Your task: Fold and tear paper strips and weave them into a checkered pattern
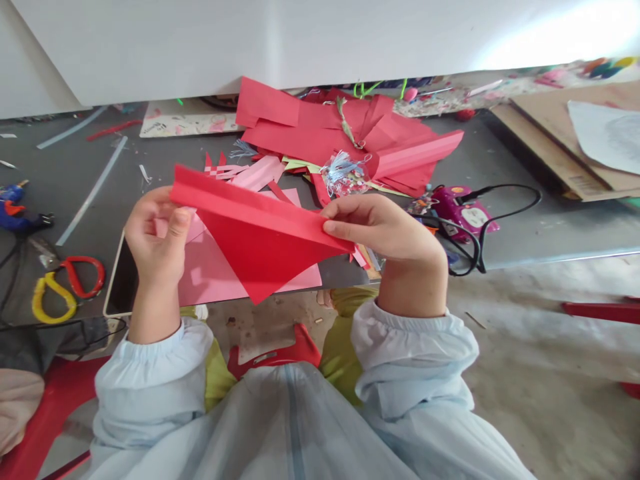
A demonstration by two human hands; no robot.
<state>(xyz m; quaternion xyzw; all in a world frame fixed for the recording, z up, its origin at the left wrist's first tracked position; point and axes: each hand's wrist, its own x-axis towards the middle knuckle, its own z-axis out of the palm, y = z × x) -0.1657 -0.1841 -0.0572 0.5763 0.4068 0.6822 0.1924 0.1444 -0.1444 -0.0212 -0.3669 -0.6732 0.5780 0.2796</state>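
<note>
A sheet of red paper [260, 247] is stretched between my two hands above the table's front edge. Along its top runs a folded band, and one corner points down. My left hand [159, 230] pinches the left end, thumb in front. At the right end, the thumb and fingers of my right hand [385, 227] are closed on the band. Beneath the red sheet lies pink paper [200, 273], partly covered by it. Behind it is a pile of red paper pieces [310, 140], with a tasselled bag of beads [345, 173] on top.
Scissors with red and yellow handles [67, 290] lie at the left, near a blue tool [15, 207]. A purple device [460, 210] with black cable sits right of my right hand. Flat cardboard [560, 153] lies far right. A white panel [300, 40] stands behind.
</note>
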